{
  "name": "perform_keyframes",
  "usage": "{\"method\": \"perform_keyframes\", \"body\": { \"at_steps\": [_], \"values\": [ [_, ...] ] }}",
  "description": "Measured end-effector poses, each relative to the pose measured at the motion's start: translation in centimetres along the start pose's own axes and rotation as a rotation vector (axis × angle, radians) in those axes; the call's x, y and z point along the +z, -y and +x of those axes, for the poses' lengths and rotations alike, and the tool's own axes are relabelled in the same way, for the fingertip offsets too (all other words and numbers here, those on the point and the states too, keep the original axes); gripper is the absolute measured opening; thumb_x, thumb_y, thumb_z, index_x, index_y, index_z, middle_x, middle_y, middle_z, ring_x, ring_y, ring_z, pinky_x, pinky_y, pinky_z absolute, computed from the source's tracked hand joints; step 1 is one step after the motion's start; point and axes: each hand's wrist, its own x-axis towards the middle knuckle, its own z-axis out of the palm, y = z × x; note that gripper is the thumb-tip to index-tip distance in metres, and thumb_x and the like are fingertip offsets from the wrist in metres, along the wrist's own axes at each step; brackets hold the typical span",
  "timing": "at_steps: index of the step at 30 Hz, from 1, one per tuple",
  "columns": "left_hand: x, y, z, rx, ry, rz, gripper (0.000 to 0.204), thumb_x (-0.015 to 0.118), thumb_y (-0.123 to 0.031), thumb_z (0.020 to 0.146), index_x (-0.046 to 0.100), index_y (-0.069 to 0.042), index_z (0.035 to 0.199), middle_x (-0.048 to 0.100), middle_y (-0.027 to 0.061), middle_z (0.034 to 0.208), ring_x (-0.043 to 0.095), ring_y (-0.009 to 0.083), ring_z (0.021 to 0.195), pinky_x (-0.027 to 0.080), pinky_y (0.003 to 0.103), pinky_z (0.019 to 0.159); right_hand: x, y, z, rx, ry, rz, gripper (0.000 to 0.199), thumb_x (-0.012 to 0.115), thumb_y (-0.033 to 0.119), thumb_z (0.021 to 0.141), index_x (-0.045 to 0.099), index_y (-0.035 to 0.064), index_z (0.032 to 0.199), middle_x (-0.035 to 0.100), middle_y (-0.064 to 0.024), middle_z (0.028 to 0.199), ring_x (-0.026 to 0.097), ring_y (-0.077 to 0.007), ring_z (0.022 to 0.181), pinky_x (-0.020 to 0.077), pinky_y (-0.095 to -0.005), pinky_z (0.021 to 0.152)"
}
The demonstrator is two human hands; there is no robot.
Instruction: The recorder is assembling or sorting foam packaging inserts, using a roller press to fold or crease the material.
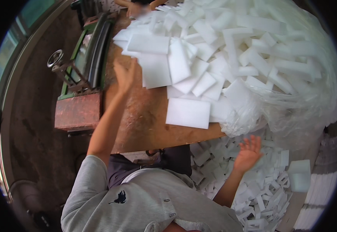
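White foam sheets (156, 71) lie heaped on a brown counter (145, 125) in front of a person in a grey shirt (145, 203).
From where I stand, the left hand (126, 75), fingers apart, is at the heap's left edge; whether it touches, I cannot tell. The right hand (248, 154), empty with fingers spread, hangs over loose foam pieces (261, 203) near the clear plastic (242, 123). A green-and-red machine (77, 110) stands left.

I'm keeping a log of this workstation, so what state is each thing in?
Left hand: open, beside the foam; contact unclear
Right hand: open, empty, raised
Front foam sheet: lying flat
Upper foam heap: loose, jumbled
Lower foam pieces: loose, jumbled
Clear plastic: crumpled
Wooden table: partly covered
Green-and-red machine: running or stopped, can't tell
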Motion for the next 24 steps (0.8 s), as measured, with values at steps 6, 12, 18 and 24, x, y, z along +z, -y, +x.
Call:
{"method": "perform_keyframes", "body": {
  "at_steps": [6, 12, 18, 24],
  "values": [
    [3.1, 2.7, 12.5, -0.55, 0.133, -0.233, 0.086, 0.084, -0.02, 0.087, 0.038, 0.01, 0.152, 0.059, 0.0242, 0.134, 0.073, 0.023, 0.089, 0.06, 0.029, 0.065, 9.7, -6.6, 7.0, -0.411, 0.436, -0.917, 0.048, 0.073, -0.001, 0.091, 0.058, -0.0023, 0.137, 0.062, -0.015, 0.13, 0.068, -0.0232, 0.103, 0.058, -0.0335, 0.075],
    [-3.9, 3.5, 5.6, -0.335, -0.018, -0.463, 0.063, 0.071, -0.01, 0.095, 0.042, 0.006, 0.148, 0.057, 0.0237, 0.134, 0.071, 0.0258, 0.087, 0.063, 0.034, 0.071, 19.1, -9.5, 14.8, -1.046, 0.445, -1.356, 0.063, 0.082, 0.006, 0.084, 0.056, 0.0001, 0.141, 0.062, -0.0178, 0.128, 0.058, -0.0352, 0.121, 0.0468, -0.0485, 0.1],
    [-13.3, 4.0, -12.7, -0.34, 0.074, -0.265, 0.057, 0.065, -0.009, 0.101, 0.041, 0.001, 0.151, 0.064, 0.014, 0.112, 0.067, 0.0188, 0.088, 0.062, 0.034, 0.066, 20.8, -11.8, 15.5, -0.903, 0.521, -1.398, 0.064, 0.076, 0.009, 0.086, 0.052, 0.001, 0.145, 0.065, -0.0178, 0.126, 0.059, -0.0348, 0.119, 0.0401, -0.049, 0.107],
    [-16.9, 0.5, -20.3, 0.014, 0.074, 0.623, 0.066, 0.077, -0.013, 0.091, 0.048, -0.003, 0.149, 0.056, 0.0221, 0.117, 0.062, 0.0342, 0.099, 0.054, 0.04, 0.082, 18.2, -9.3, 10.0, -0.933, 0.574, -0.977, 0.049, 0.066, 0.009, 0.093, 0.058, -0.0028, 0.14, 0.069, -0.0192, 0.123, 0.065, -0.035, 0.116, 0.0461, -0.0478, 0.107]
  ]
}}
